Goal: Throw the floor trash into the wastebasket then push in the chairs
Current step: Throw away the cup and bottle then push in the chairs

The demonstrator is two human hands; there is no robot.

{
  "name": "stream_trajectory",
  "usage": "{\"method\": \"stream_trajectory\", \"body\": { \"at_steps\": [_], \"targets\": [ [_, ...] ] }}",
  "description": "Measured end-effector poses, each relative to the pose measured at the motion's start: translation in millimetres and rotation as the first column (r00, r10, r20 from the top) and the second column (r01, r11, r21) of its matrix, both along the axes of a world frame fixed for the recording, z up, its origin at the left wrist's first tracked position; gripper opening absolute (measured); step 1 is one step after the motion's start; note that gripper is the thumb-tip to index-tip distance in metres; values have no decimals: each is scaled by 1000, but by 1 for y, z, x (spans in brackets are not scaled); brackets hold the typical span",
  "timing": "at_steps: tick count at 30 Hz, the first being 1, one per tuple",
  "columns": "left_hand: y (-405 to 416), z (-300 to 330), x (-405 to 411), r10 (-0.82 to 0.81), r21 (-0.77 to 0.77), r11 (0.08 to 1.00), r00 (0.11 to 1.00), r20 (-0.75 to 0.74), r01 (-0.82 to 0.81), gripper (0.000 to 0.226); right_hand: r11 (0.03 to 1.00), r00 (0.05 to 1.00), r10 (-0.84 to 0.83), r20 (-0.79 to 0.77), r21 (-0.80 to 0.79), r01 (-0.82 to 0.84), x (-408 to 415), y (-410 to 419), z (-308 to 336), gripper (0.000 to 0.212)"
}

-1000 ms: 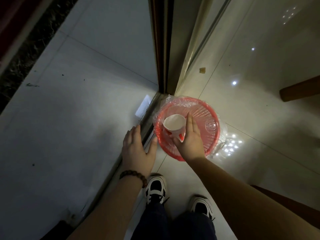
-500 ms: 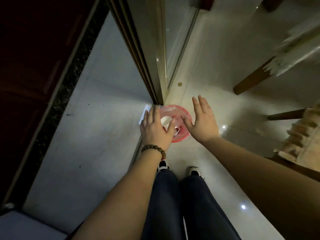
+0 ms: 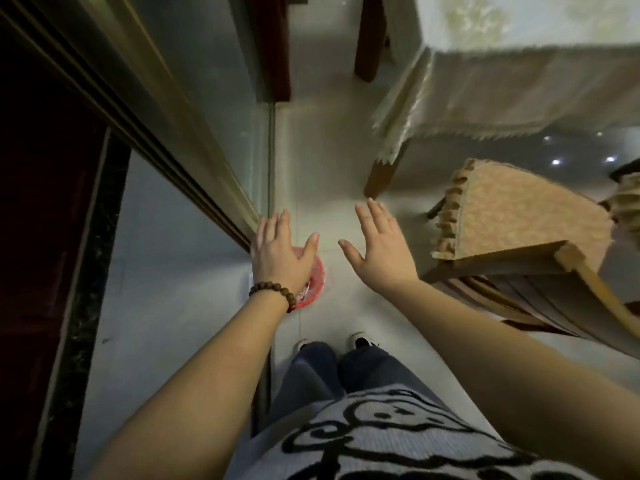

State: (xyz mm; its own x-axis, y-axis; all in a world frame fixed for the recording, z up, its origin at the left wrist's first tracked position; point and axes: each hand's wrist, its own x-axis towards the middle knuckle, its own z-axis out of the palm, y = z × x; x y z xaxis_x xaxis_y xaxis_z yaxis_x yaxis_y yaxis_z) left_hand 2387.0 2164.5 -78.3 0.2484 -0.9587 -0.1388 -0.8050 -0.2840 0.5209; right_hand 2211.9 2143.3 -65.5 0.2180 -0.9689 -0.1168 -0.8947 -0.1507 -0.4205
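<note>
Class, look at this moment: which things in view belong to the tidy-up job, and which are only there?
Belong to the job:
red wastebasket
wooden chair
left hand, open
right hand, open

Only there:
fringed tablecloth
bead bracelet
sliding door frame

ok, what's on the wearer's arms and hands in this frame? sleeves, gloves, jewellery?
Both forearms are bare to the frame edge, no sleeves or gloves showing. The left hand has a bracelet of round brown beads at the wrist, with one reddish bead near its lower end. The right hand wears nothing: no ring, watch or band visible.
</note>
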Motion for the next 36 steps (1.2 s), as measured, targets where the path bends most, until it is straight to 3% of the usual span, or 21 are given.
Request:
{"method": "stream_trajectory", "body": {
  "at_steps": [7,14,23,36],
  "targets": [
    [-18,15,-65,-265,7,964,964,-1,265,74,964,964,-266,9,5,266,-57,42,15,68],
    [7,40,-154,-420,-47,907,907,-16,419,73,885,885,-465,19,7,465,-135,103,33,68],
    [86,60,-260,-395,-160,909,918,-35,385,72,882,888,-455,65,-103,460,-247,198,46,65],
    [172,96,-361,-410,-227,878,907,94,421,76,837,850,-517,101,-150,526,-401,290,85,70]
  ]
}}
